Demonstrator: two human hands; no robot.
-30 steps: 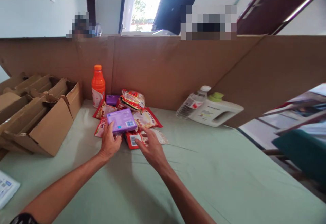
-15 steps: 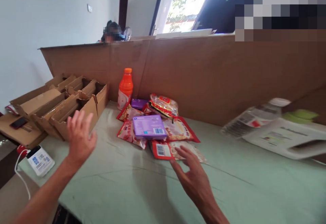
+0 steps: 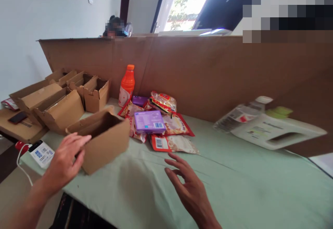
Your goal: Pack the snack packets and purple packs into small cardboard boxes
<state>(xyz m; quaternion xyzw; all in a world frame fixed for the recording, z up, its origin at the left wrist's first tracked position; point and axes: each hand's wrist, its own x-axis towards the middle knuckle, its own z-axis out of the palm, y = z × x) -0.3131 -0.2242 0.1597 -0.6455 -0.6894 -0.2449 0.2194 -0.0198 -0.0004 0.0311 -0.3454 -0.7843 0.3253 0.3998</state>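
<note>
The carton (image 3: 108, 149), newly pulled from its row (image 3: 65, 112), stood handy to the packets (image 3: 149, 120), left hand (image 3: 63, 156) half-curled, hold unclear, right hand (image 3: 188, 184) loosely spread, empty.

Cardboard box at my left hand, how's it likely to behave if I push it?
That cardboard box is probably light for its size: its walls look thin, though its inside is partly hidden. Its flat panels should hold fairly stiff, but the open rim may flex. Being narrow, it might tip if pushed high on a long side.
</note>
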